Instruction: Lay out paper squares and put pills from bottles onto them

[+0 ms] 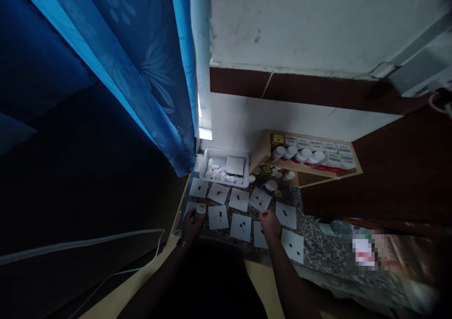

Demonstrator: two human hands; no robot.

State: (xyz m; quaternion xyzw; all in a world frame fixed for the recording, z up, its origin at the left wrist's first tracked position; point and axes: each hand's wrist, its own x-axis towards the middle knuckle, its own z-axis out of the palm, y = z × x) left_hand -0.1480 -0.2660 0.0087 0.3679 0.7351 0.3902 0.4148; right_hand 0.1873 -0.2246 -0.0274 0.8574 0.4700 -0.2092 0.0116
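Left hand (191, 228) clamped on bottle (200, 214), right hand (270, 226) apart over paper sheets (240, 227); tray (226, 151) of white pieces (217, 173).

A speckled granite worktop (310, 236) carries rows of white paper squares (217, 224), each holding dark red pills (240, 225), with a white tray (224, 150) at its back corner.

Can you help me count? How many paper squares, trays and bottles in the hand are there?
White paper squares: 10
White tray: 1
Bottle in the left hand: 1
Total: 12
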